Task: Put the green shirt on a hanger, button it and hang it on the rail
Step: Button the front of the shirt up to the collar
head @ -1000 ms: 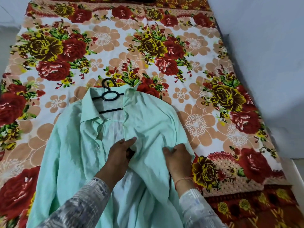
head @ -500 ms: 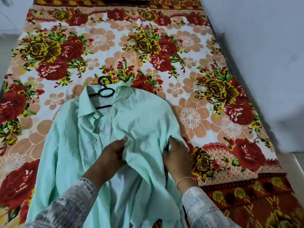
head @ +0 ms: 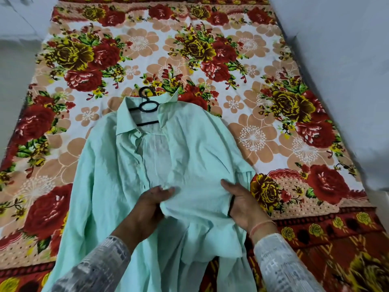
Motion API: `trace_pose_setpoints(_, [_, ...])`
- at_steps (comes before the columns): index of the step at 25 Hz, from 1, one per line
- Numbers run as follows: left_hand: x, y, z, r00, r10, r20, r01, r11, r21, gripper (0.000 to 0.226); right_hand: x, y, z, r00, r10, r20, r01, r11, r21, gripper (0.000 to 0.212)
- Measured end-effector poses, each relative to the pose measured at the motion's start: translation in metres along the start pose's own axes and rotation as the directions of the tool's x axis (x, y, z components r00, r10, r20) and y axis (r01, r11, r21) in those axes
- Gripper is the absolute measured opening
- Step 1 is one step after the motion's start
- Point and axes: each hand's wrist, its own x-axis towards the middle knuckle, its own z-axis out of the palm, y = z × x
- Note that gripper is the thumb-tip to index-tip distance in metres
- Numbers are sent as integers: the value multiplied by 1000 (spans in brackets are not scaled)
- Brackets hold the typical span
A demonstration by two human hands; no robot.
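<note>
The pale green shirt [head: 117,171] lies face up on the bed, collar away from me and front unbuttoned. A black hanger [head: 147,106] sits inside the collar, its hook sticking out above and its arms hidden under the cloth. My left hand [head: 150,204] pinches the inner edge of the shirt's right front panel near the middle. At the panel's outer side, my right hand [head: 242,204] grips the cloth with the thumb on top. The panel is stretched between both hands. No rail is in view.
A floral bedsheet [head: 252,114] in red, yellow and peach covers the bed beneath the shirt. A pale wall [head: 341,60] runs along the bed's right side, and grey floor [head: 12,66] shows at the left.
My right hand has slid outward to the panel's side edge, and both hands have spread the right front panel wider. The shirt and hanger stay in place on the bed.
</note>
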Motion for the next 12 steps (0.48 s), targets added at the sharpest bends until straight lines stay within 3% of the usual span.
trace_pose_setpoints(2, [-1, -7, -12, 998, 14, -57, -27, 972, -232, 44, -14, 3, -4, 998, 41, 53, -45, 997, 62, 40])
trace_pose_setpoints(3, [-5, -12, -12, 998, -33, -55, 19, 970, -243, 43, -21, 5, -2, 992, 102, 69, -103, 995, 5, 39])
trace_pose_setpoints(5, [-17, -22, 0, 990, -141, 12, 141, 990, 25, 41, -27, 12, 1, 971, 215, 101, -197, 966, -165, 41])
trace_pose_setpoints(7, [-26, -30, 11, 981, -162, 110, 117, 936, 332, 35, -32, 16, 1, 958, 270, 102, -233, 932, -279, 49])
trace_pose_setpoints(8, [-28, -30, 13, 989, -115, 93, 77, 937, 340, 33, -36, 18, -1, 958, 272, 92, -237, 928, -287, 52])
trace_pose_setpoints(10, [-30, -30, 12, 1000, -12, 14, 10, 993, 119, 36, -44, 27, -5, 967, 241, 79, -218, 948, -230, 56])
trace_pose_setpoints(12, [-32, -32, 6, 1000, -23, -7, 21, 980, -199, 49, -53, 38, -8, 972, 220, 85, -209, 971, -118, 58])
